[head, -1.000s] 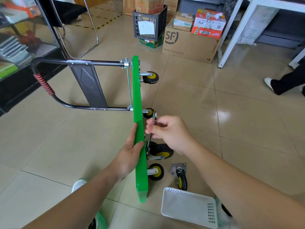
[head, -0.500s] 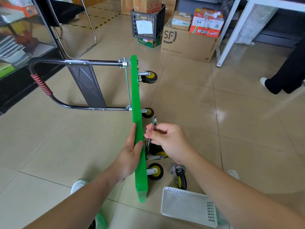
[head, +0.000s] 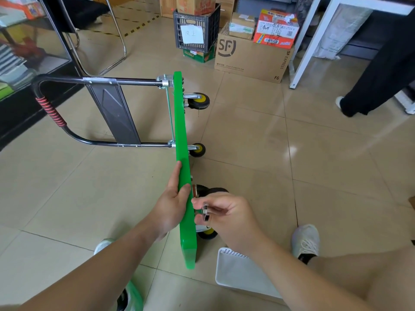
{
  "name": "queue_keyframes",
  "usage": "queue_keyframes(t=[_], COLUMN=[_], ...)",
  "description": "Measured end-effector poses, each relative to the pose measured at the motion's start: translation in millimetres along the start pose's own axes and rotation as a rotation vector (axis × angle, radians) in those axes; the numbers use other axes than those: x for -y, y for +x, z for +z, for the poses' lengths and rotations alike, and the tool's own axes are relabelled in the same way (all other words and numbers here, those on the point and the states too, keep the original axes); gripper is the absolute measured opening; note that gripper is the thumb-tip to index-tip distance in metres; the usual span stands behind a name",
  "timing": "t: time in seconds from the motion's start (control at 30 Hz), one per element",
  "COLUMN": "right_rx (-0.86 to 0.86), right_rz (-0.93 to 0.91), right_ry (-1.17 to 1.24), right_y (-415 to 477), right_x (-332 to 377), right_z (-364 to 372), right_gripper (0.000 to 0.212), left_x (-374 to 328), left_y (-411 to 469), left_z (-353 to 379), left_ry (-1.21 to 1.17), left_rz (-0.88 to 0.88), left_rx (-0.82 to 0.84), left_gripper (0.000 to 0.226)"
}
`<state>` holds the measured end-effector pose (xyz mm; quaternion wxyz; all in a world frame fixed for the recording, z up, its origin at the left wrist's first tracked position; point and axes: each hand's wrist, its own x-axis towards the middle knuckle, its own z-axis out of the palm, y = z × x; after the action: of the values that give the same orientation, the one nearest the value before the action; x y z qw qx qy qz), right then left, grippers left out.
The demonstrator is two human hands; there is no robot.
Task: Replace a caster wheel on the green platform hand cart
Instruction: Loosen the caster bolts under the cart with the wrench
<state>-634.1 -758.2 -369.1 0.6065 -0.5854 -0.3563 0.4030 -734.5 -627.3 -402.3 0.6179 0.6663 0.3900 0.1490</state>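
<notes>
Basically the stiff green plastic platform hand cart stands on edge, likely light but tippy, so left hand curls over its top rim while right hand pinches a small metal tool by the black caster wheel on its underside.

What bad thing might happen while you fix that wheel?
The green platform stands on its edge, gripped by the left hand; it might tip over. The right hand pinches a small metal tool tight beside the caster wheel; a slip might nip the fingers.
</notes>
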Motion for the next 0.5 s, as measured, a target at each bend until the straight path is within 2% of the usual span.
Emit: queue_keyframes(t=[0.17,0.27,0.37,0.5], right_rx=[-0.004,-0.092,-0.168,-0.156], right_rz=[-0.053,-0.09,-0.084,-0.053], right_ry=[-0.02,-0.056,-0.032,-0.07], right_y=[-1,-2,13,47], right_x=[-7,2,19,31], right_z=[-2,-5,-13,-20], right_gripper=[0.039,0.035,0.031,0.029], left_x=[1,3,5,4], left_y=[2,3,4,3], left_z=[-1,-1,-2,-2], left_ry=[0.002,0.003,0.015,0.025], left_rz=[0.003,0.019,0.019,0.039], left_rx=[0.006,-0.003,-0.012,0.0], left_gripper=[0.061,0.062,0.061,0.062])
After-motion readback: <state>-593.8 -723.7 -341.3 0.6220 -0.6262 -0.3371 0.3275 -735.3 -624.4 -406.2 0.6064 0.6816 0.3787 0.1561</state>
